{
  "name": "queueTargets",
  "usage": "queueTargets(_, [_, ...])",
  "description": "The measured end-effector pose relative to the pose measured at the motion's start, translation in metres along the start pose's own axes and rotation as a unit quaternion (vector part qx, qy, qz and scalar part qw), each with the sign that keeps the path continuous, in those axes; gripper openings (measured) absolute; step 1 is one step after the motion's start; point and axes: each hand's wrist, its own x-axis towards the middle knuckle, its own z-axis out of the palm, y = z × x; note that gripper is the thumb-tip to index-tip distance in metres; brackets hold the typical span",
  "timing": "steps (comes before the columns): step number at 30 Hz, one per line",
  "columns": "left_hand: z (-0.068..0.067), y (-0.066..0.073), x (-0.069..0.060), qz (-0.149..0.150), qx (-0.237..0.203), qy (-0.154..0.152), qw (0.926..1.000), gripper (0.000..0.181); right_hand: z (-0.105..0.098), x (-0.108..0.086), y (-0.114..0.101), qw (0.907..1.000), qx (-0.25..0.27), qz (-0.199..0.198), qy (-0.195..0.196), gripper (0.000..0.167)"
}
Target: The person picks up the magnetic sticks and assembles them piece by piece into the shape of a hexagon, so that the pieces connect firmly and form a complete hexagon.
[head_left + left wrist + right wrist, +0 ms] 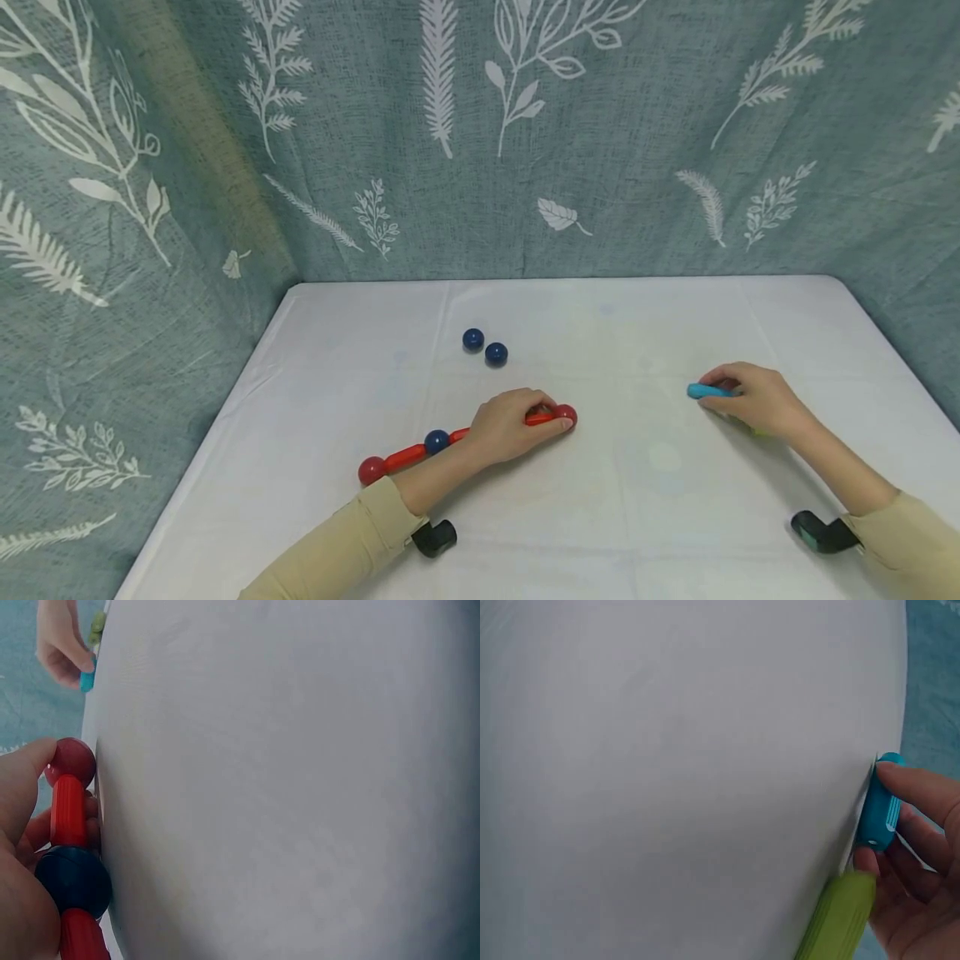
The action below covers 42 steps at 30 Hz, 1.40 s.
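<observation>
A chain of red rods (405, 457) and balls lies across the table, with a red ball (371, 470) at its left end and a blue ball (437, 442) further along. My left hand (506, 429) grips the chain near its other end, its thumb on the end red ball (73, 762). Under that hand, a second blue ball (73, 881) shows only in the left wrist view. My right hand (757, 402) pinches a light-blue rod (880, 804) between thumb and fingers. Close by it is a green rod (838, 916), mostly hidden by the hand in the head view.
Two loose dark-blue balls (484, 347) sit beyond the chain, near the middle of the white table (637, 517). A patterned green-blue curtain (480, 167) hangs behind the table and along its sides. Dark wrist cameras (437, 538) jut from both sleeves.
</observation>
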Motion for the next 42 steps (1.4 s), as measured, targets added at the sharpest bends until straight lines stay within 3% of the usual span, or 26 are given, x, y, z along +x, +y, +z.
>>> queueTargets(6, [-0.002,0.000,0.000,0.002,-0.004,-0.002,1.0000,0.034,0.018,0.006,-0.020,0.9983,0.021,-0.054,0.002,0.027])
queueTargets(22, [-0.001,-0.001,0.000,0.018,0.005,0.010,0.9998,0.035,0.062,0.020,-0.078,0.9861,0.068,-0.144,-0.048,0.018])
queueTargets(35, [-0.002,0.000,0.000,0.021,0.000,0.007,0.9998,0.034,0.075,0.024,-0.090,0.9770,0.084,-0.188,-0.054,0.018])
queueTargets(42, [-0.004,0.007,0.007,0.055,0.007,0.009,0.9984,0.034,0.077,0.026,-0.092,0.9720,0.111,-0.198,-0.061,0.019])
